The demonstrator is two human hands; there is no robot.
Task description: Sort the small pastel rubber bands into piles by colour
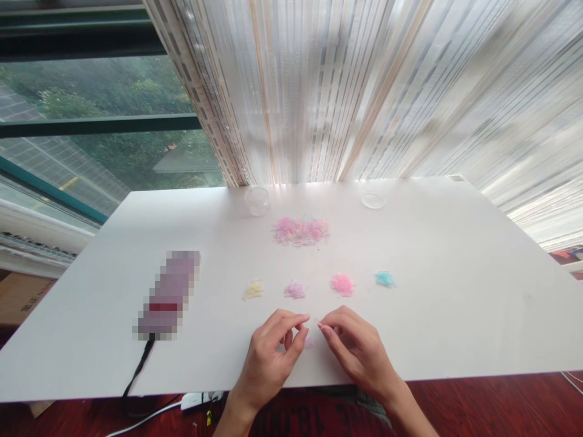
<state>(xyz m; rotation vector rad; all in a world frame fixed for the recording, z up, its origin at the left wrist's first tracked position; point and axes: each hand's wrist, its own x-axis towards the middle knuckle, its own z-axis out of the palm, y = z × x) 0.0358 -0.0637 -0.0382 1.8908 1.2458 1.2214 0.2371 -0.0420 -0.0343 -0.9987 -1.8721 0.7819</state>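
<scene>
My left hand (273, 349) is over the table's near part, its thumb and index fingertips slightly apart, with nothing visible between them. Facing it, my right hand (357, 349) pinches a tiny pale loop (316, 320), which looks like a small elastic band. A small lilac patch of pieces (308, 343) shows partly behind my left fingers. Just beyond the hands lie four small piles in a row: yellow (254, 290), lilac (296, 289), pink (342, 284) and teal (385, 278). Farther back spreads a larger pile of mixed pastel pieces (301, 230).
A clear round container (257, 201) and a clear lid (373, 200) are at the back of the white table (455, 303). At left lies a blurred-out purple object (170, 291) with a black cable (139, 367). A power strip (200, 399) is on the floor.
</scene>
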